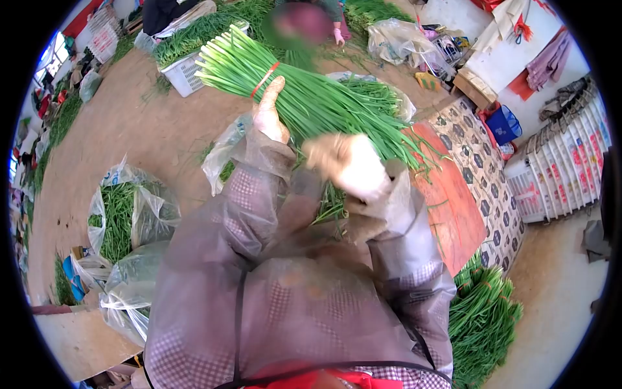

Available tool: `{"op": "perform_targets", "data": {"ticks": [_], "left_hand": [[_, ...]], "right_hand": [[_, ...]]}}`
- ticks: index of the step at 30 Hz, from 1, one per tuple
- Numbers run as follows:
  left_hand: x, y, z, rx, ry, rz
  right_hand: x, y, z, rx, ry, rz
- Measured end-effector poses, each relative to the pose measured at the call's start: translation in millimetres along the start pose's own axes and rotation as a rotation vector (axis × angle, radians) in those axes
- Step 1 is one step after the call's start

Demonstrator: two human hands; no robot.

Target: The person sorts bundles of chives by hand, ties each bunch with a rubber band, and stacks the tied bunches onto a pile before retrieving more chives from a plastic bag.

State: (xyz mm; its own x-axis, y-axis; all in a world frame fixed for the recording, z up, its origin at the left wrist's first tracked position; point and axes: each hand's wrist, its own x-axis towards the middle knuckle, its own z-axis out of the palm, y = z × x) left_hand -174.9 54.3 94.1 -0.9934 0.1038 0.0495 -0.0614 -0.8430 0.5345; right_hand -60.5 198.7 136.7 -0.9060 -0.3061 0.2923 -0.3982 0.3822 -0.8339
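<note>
The banded green bundle [311,97] slants, pale ends upper left, leaves lower right — clamped in the left grip [271,113]; right grip [346,165] blurred below, closure unclear.

The brown floor [136,126] is occupied at lower left by an open plastic bag [154,211] of greens and at upper left by a white basket [183,76]. Right of centre, a reddish board [460,223] is strewn with stray stems [438,205].
</note>
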Motion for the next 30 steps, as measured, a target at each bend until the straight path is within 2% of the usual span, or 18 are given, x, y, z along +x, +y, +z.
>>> {"op": "perform_targets", "data": {"ticks": [1, 3, 4, 6, 7, 9, 11, 12, 13, 14, 16, 17, 19, 20, 23, 25, 28, 30], "left_hand": [[2, -2, -1, 0.068, -0.002, 0.076], [2, -7, 4, 0.061, 0.040, 0.117], [1, -9, 5, 0.059, 0.085, 0.159], [4, -9, 2, 0.085, 0.046, 0.120], [7, -7, -1, 0.107, 0.017, 0.090], [13, 0, -7, 0.056, 0.018, 0.016], [6, 14, 5, -0.126, 0.046, -0.149], [15, 14, 1, -0.121, 0.078, -0.116], [22, 14, -2, -0.122, 0.067, -0.123], [26, 16, -6, -0.111, 0.103, -0.085], [30, 19, -17, -0.066, 0.168, -0.029], [35, 20, -23, -0.069, 0.159, -0.024], [40, 22, -37, -0.090, 0.148, 0.018], [40, 25, -38, -0.102, 0.136, 0.006], [34, 24, -30, -0.091, 0.132, 0.039], [37, 21, -35, -0.064, 0.079, 0.013], [33, 15, -27, -0.014, 0.104, -0.013], [30, 10, -21, -0.005, 0.106, -0.018]], "right_hand": [[11, -13, -5, -0.348, 0.147, 0.073], [29, 1, 3, -0.669, 0.268, -0.001], [35, 9, 3, -0.669, 0.274, 0.006], [41, 21, -1, -0.488, 0.297, -0.310], [33, 12, -13, 0.160, 0.212, -0.094], [11, -16, -56, 0.413, 0.364, -0.006], [2, -14, -73, 0.454, 0.468, -0.152], [-5, -15, -67, 0.345, 0.411, -0.178], [-12, -3, -64, -0.304, 0.386, -0.264], [-19, 28, -59, -0.633, 0.248, -0.260], [-50, 110, -43, -0.918, -0.050, 0.242], [-73, 160, -46, -0.917, -0.137, 0.311], [-109, 181, -50, -0.852, -0.055, 0.333], [-114, 177, -55, -0.843, -0.053, 0.331], [-121, 135, -71, -0.595, 0.250, 0.259], [-107, 70, -85, 0.474, 0.219, 0.483], [-80, 10, -91, 0.186, 0.182, 0.498], [-57, 16, -86, -0.001, 0.136, 0.498]]}}
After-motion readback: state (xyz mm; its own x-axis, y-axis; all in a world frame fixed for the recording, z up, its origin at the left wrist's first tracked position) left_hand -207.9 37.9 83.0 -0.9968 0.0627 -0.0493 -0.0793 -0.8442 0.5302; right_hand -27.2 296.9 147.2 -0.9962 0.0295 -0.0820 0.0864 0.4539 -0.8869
